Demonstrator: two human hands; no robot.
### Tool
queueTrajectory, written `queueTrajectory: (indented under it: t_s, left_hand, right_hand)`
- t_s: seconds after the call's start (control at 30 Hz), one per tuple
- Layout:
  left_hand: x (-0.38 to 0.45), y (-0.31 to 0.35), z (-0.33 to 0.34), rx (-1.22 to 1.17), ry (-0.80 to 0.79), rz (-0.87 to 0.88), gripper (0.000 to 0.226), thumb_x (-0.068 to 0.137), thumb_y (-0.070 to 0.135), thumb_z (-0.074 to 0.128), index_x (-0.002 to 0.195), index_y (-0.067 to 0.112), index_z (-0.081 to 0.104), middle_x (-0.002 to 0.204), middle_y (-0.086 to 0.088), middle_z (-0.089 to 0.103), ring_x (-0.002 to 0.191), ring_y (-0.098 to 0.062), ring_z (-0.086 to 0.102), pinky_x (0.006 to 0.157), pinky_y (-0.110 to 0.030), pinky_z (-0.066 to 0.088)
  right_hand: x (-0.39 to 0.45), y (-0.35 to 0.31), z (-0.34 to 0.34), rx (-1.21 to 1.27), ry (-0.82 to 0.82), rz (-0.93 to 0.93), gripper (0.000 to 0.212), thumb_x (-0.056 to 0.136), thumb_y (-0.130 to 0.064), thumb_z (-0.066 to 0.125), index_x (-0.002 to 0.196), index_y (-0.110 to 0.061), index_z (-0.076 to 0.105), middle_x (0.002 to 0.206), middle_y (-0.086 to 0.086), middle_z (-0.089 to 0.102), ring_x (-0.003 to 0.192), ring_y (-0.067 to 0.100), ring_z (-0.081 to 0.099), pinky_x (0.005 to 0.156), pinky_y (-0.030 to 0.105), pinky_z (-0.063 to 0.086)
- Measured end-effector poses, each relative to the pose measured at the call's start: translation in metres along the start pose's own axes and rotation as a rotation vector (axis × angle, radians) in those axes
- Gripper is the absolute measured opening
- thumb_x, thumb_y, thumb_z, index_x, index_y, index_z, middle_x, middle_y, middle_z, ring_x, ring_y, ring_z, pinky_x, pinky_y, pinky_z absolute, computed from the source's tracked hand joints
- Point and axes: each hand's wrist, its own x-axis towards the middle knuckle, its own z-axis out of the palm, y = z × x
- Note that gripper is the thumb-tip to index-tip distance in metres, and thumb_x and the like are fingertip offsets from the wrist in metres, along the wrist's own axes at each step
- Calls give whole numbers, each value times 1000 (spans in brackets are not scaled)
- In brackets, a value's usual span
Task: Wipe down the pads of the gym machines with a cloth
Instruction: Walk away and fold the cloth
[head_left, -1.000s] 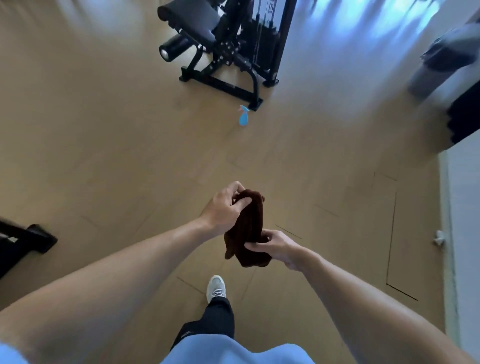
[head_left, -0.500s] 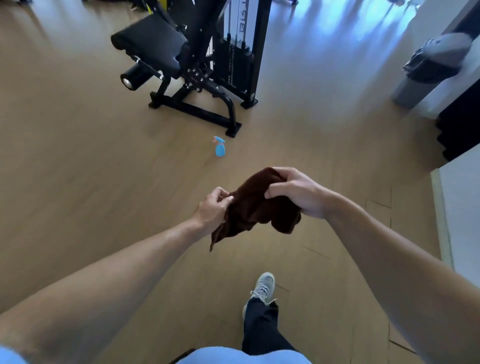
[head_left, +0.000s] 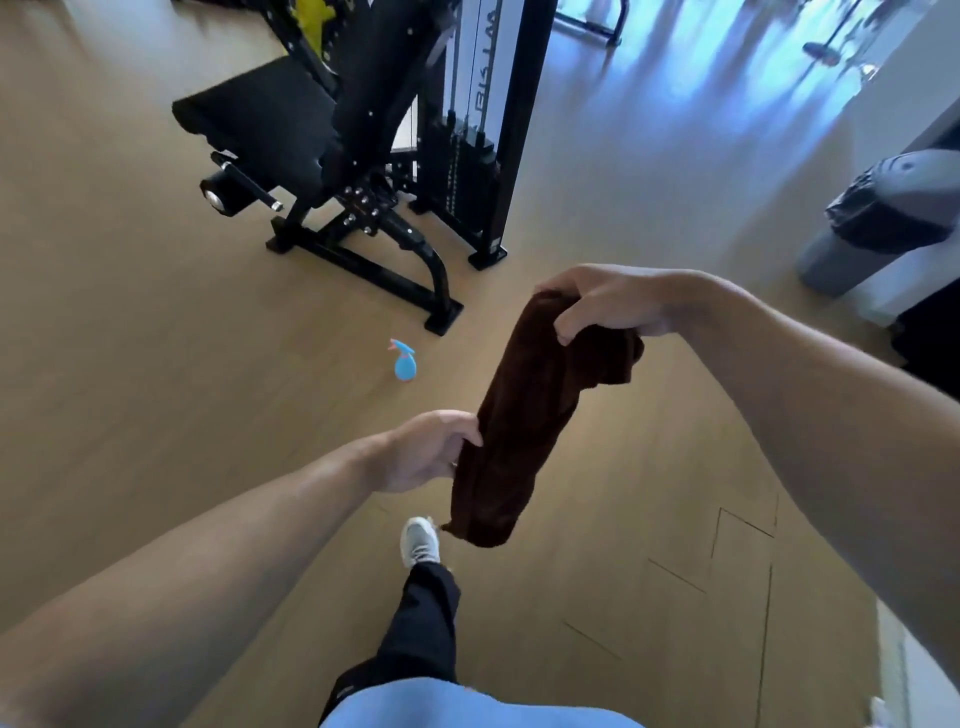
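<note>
The wooden floor (head_left: 156, 364) fills the view, pale tan planks with bluish window glare toward one o'clock. On it at eleven to twelve o'clock stands the black gym machine (head_left: 374, 171), its frame feet planted on the planks, a weight stack (head_left: 467, 171) upright at its right side between two posts. Its flat black seat pad (head_left: 260, 119) juts out toward ten o'clock, the tall back pad (head_left: 384, 78) rises behind it, and a round roller pad (head_left: 221, 195) sticks out below the seat. At three o'clock, well apart from the machine, a grey bin (head_left: 883, 218) with a black liner sits by the wall.

The dark brown cloth (head_left: 524, 421) hangs in the air at the centre, in a long folded roll slanting from upper right to lower left, off every pad. The right hand (head_left: 608, 306) grips its upper end at two o'clock from the middle, fingers curled over the top, thumb tucked round the near side. The left hand (head_left: 426, 452) pinches the roll's left edge partway down, thumb on top; its other fingers are hidden behind the fabric. A grey sneaker (head_left: 420, 540) steps forward at six o'clock, just below the cloth's lower end. A small blue spray bottle (head_left: 404, 362) stands on the floor near the machine's front foot, between machine and hands
</note>
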Motion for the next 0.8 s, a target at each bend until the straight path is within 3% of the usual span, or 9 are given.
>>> queueTrajectory:
  t_s: [0.13, 0.23, 0.33, 0.4, 0.47, 0.57, 0.63, 0.7, 0.8]
  left_hand:
    - [79, 44, -31, -171, 24, 55, 41, 94, 12, 50, 133, 10, 60, 137, -21, 61, 129, -35, 56, 110, -48, 38]
    - [137, 79, -58, -201, 101, 84, 36, 99, 16, 47, 131, 19, 62, 132, -17, 65, 122, -34, 58, 94, -42, 44]
    - [189, 119, -83, -221, 216, 45, 28, 103, 17, 46, 125, 15, 63, 128, -22, 66, 114, -32, 62, 93, -42, 46]
    - [215, 135, -98, -209, 284, 8, 26, 104, 17, 46, 124, 15, 62, 122, -18, 70, 116, -33, 65, 93, -44, 49]
    - [239, 150, -113, -197, 336, -10, 24, 104, 17, 49, 124, 17, 61, 120, -13, 71, 116, -33, 65, 96, -47, 52]
    - [279, 171, -138, -168, 455, -39, 21, 103, 18, 53, 122, 17, 62, 121, -12, 69, 113, -33, 66, 98, -55, 53]
    - [310, 186, -158, -202, 577, -58, 19, 100, 19, 59, 118, 14, 63, 117, -14, 70, 108, -33, 69, 93, -54, 57]
    - [339, 200, -177, -247, 705, -78, 26, 97, 20, 65, 121, 11, 63, 116, -13, 70, 106, -31, 68, 93, -51, 57]
    - [373, 221, -203, -275, 842, -119, 36, 91, 24, 73, 120, 8, 57, 115, -14, 67, 103, -31, 68, 81, -45, 62]
  right_hand:
    - [92, 66, -59, -193, 423, 72, 35, 82, -24, 80, 113, -29, 65, 125, -2, 68, 113, 22, 65, 79, 28, 54]
    - [146, 115, -70, -46, 573, 238, 57, 82, -55, 78, 127, -25, 63, 137, -1, 61, 121, 20, 58, 97, 32, 48]
    - [176, 137, -76, 418, 284, 460, 77, 85, -82, 51, 115, -15, 72, 115, 5, 76, 101, 23, 69, 88, 36, 49]
    - [191, 148, -74, 621, 13, 486, 93, 83, -91, 36, 121, -14, 71, 113, 5, 78, 106, 27, 73, 94, 41, 47]
    - [211, 155, -73, 727, -87, 429, 89, 85, -89, 38, 128, -17, 69, 123, 3, 75, 115, 26, 70, 103, 43, 42]
    - [251, 160, -89, 698, 115, 284, 48, 92, -63, 62, 120, -26, 75, 118, -7, 77, 119, 11, 66, 114, 37, 38]
    - [282, 158, -111, 622, 196, 164, 33, 95, -49, 67, 117, -27, 77, 108, -13, 78, 111, 2, 67, 103, 25, 44]
    - [315, 159, -139, 562, 292, 111, 26, 98, -41, 66, 112, -22, 79, 83, -22, 75, 81, -9, 66, 75, 11, 46]
    - [362, 165, -180, 483, 453, 103, 19, 100, -34, 64, 98, -20, 75, 69, -17, 66, 69, 6, 60, 67, 23, 49]
